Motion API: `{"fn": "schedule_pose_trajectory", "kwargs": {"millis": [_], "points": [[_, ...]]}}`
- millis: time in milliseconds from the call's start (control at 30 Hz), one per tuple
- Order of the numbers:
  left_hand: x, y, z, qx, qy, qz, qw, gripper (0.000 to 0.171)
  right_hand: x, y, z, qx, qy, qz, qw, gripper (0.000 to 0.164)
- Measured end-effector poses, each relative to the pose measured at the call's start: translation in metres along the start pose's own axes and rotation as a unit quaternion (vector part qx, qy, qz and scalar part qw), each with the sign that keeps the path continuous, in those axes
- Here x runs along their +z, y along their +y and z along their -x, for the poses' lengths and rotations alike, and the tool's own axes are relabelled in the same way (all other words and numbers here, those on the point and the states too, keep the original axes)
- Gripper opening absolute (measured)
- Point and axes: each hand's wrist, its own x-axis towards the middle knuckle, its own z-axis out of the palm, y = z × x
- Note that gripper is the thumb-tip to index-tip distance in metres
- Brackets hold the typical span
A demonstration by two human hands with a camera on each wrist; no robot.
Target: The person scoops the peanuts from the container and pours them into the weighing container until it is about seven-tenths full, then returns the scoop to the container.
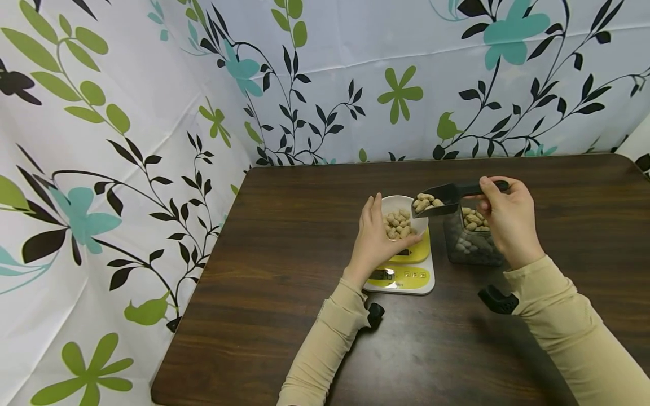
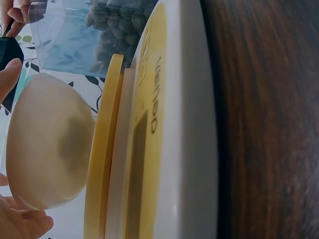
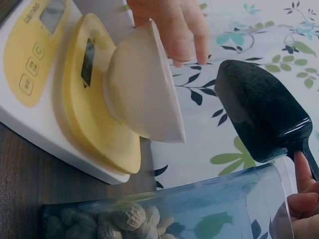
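A white bowl (image 1: 421, 221) with unshelled peanuts (image 1: 398, 224) in it stands on the yellow plate of a kitchen scale (image 1: 429, 276). My left hand (image 1: 378, 239) holds the bowl from the near left, its thumb on the near side and its fingers round the far left. In my right hand (image 1: 510, 217) I grip the handle of a black scoop (image 1: 447, 194). The scoop carries several peanuts, and its tip is over the bowl's right rim. Right of the scale, under the scoop and right hand, stands a clear plastic container (image 1: 469, 256) partly filled with peanuts.
Everything rests on a dark brown wooden table (image 1: 264, 265), towards its right half. A white curtain (image 1: 330, 51) with leaf and flower prints hangs behind and to the left. Black wrist devices (image 1: 497, 300) stick out beneath both sleeves.
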Motion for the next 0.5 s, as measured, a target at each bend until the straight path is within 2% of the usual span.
{"fn": "schedule_pose_trajectory", "kwargs": {"millis": [100, 233, 500], "points": [[0.0012, 0.0000, -0.0001, 0.007, -0.004, -0.014, 0.9999, 0.115, 0.0015, 0.0019, -0.0004, -0.017, 0.010, 0.082, 0.996, 0.025], [0.0019, -0.0002, -0.0004, 0.013, -0.001, -0.028, 0.9995, 0.114, 0.0035, 0.0036, -0.0005, -0.039, 0.015, 0.174, 0.984, 0.023], [0.0030, -0.0002, -0.0015, 0.009, -0.002, -0.036, 0.9993, 0.113, 0.0056, 0.0036, 0.0016, -0.052, 0.019, 0.225, 0.973, 0.023]]}}
